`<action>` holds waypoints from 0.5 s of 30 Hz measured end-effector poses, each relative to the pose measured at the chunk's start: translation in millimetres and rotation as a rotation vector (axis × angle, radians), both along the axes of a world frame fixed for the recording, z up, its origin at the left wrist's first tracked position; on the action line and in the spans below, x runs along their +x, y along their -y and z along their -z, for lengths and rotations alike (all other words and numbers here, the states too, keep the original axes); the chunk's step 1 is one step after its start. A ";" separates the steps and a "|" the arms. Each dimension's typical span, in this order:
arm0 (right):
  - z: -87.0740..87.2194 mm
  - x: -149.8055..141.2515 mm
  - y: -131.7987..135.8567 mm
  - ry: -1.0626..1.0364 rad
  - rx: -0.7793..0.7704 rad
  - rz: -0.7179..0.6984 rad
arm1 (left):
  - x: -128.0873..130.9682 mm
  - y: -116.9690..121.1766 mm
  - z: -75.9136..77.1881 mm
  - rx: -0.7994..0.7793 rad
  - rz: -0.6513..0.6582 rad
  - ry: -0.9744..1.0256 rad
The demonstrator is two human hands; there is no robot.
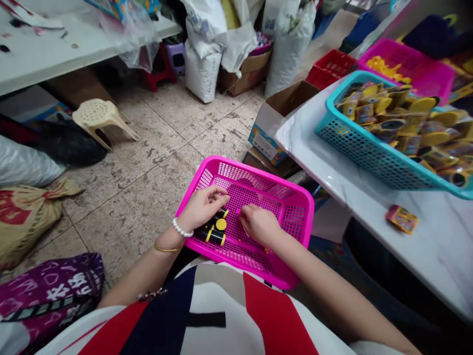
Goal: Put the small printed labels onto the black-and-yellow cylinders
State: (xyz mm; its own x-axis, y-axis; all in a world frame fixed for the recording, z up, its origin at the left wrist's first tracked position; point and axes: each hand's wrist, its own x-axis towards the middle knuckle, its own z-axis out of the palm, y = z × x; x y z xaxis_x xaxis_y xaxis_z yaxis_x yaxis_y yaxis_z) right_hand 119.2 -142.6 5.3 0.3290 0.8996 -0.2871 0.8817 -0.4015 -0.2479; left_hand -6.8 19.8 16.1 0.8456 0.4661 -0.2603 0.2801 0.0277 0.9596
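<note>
Black-and-yellow cylinders (217, 237) lie in the pink basket (309, 207) just by the left hand (204, 204), likely light, stiff, smooth, best pinched round their middles; from where I stand, that and the right hand (261, 225) look curled, can't tell if holding anything.

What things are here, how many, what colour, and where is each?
Front basket: one, pink, lower centre
Cylinders: several, black-yellow, front basket
Right table: one, white, right
Table basket: one, turquoise, right table
Heaped pieces: many, yellow-black, table basket
Packet: one, red-yellow, right table
Back basket: one, pink, upper right
Parts: many, yellow, back basket
Open carton: one, multicoloured, centre-right
Cream stool: one, cream, left
Left table: one, white, upper left
Patterned bag: one, purple, lower left
Tall sacks: several, white, back
Remainder: too cluttered to count
Left hand: one, bare, over front basket
Right hand: one, bare, over front basket
</note>
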 end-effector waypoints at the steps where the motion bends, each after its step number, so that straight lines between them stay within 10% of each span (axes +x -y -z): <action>1: 1.1 4.9 5.3 0.027 -0.003 0.016 | -0.3 -0.7 0.3 -0.003 0.006 -0.009; 15: 43.3 26.5 27.1 -0.042 0.109 0.034 | 13.6 23.1 14.1 0.024 0.136 -0.093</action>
